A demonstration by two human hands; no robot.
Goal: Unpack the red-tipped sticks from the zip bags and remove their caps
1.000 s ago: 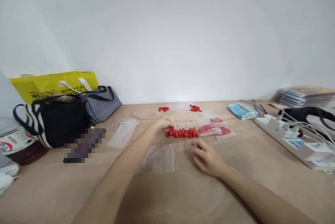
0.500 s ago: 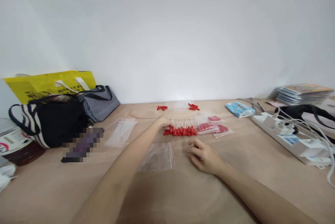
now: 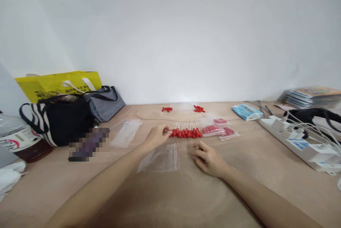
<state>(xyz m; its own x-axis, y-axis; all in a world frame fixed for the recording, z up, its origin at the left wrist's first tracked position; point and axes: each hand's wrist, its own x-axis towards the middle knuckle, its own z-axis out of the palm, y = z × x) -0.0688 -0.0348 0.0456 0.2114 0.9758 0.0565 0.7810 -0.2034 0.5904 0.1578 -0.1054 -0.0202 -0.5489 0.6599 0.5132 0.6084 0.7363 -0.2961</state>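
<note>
Thin clear droppers with red bulbs (image 3: 186,133) lie side by side in a row, bulbs toward me. At the left end of that row is my left hand (image 3: 159,135), its thumb and fingertips close together against the outermost red bulb; whether anything is pinched is too small to tell. My right hand (image 3: 209,158) rests on the table in front of the row, fingers loosely bent and apart, holding nothing. Between my forearms a clear zip bag (image 3: 160,157) lies flat. Filled zip bags with red contents (image 3: 212,129) overlap the row's right end.
Small red pieces (image 3: 167,109) and more red pieces (image 3: 199,109) flank clear tubes (image 3: 185,107) near the wall. Plastic bags (image 3: 126,133) lie left. A black bag (image 3: 64,121) and bottle (image 3: 26,139) stand farther left. Right are a blue packet (image 3: 247,112) and power strip (image 3: 290,141).
My left hand has drawn back toward me and slightly left, from over the stems to beside the red bulbs. My right hand has stayed in place. The view has shifted slightly.
</note>
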